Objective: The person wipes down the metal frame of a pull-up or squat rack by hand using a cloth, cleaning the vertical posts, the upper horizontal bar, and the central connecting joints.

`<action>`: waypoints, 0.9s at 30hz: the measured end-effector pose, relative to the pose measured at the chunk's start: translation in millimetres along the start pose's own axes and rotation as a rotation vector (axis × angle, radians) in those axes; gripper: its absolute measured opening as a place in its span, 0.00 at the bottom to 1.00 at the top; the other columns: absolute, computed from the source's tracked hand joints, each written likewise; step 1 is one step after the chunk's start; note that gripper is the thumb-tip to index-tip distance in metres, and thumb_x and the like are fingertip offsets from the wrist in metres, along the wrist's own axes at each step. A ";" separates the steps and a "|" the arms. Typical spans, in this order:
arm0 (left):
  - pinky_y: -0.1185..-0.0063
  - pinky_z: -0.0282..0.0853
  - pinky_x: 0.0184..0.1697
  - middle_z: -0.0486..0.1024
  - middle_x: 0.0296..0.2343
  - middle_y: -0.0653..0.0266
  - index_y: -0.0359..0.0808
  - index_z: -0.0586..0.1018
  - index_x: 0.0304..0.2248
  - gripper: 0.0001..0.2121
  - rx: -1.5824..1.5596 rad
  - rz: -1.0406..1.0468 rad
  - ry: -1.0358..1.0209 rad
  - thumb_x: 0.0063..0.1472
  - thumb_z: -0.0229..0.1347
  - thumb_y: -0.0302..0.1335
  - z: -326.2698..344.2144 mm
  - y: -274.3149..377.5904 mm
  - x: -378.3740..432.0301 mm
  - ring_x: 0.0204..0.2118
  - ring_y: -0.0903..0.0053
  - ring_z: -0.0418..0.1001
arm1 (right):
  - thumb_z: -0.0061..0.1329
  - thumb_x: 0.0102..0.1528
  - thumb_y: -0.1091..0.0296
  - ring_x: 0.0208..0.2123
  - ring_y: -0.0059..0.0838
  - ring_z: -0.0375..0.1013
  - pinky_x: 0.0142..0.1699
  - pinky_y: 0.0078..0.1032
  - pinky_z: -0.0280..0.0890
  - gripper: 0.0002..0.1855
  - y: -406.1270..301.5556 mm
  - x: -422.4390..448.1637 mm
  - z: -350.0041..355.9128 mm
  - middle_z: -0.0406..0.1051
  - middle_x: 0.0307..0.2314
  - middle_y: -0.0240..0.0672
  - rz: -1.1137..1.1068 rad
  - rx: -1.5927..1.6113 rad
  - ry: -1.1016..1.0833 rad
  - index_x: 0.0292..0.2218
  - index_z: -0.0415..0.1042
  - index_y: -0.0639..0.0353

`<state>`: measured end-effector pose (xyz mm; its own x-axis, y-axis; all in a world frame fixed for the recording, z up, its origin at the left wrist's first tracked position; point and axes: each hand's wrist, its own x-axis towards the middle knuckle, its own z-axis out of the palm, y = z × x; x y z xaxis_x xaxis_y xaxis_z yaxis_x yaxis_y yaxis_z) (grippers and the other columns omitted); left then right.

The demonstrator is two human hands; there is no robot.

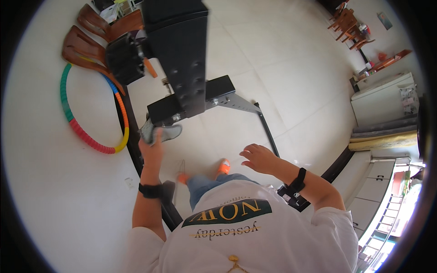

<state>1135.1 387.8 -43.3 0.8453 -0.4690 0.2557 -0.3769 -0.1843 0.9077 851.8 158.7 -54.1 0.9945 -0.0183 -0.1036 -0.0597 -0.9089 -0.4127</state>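
My left hand [151, 150], blurred, is closed around a grey cloth-like item [146, 131]; another grey part [171, 132] extends to its right, and I cannot tell exactly what it is. Both lie just below the left end of a black metal crossbar [165, 108] with bolts. From that crossbar rises a thick black metal post [184, 58]. My right hand [261, 158] hovers above the floor with fingers apart and nothing in it. A thin black bar [268, 129] slants down to the floor near that hand.
A multicoloured hula hoop [92, 139] leans against the left wall, beside brown wooden chairs [80, 47]. A black cylindrical part [124, 59] juts left from the post. On the right are a white chest-like appliance [382, 99], folded fabric [384, 140] and white cabinets [370, 191].
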 end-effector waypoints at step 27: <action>0.71 0.59 0.55 0.61 0.52 0.54 0.34 0.62 0.50 0.21 -0.844 -0.789 -0.947 0.57 0.51 0.21 55.7 88.3 -37.5 0.53 0.69 0.63 | 0.43 0.56 0.71 0.25 0.24 0.72 0.28 0.23 0.73 0.10 -25.4 46.2 -33.8 0.70 0.30 0.33 0.930 1.688 0.085 0.40 0.65 0.62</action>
<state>1049.0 341.0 8.7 0.0443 -0.9219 -0.3850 0.6525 -0.2651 0.7099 902.2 166.9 -17.8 0.6037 -0.2502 -0.7569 -0.4499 0.6769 -0.5826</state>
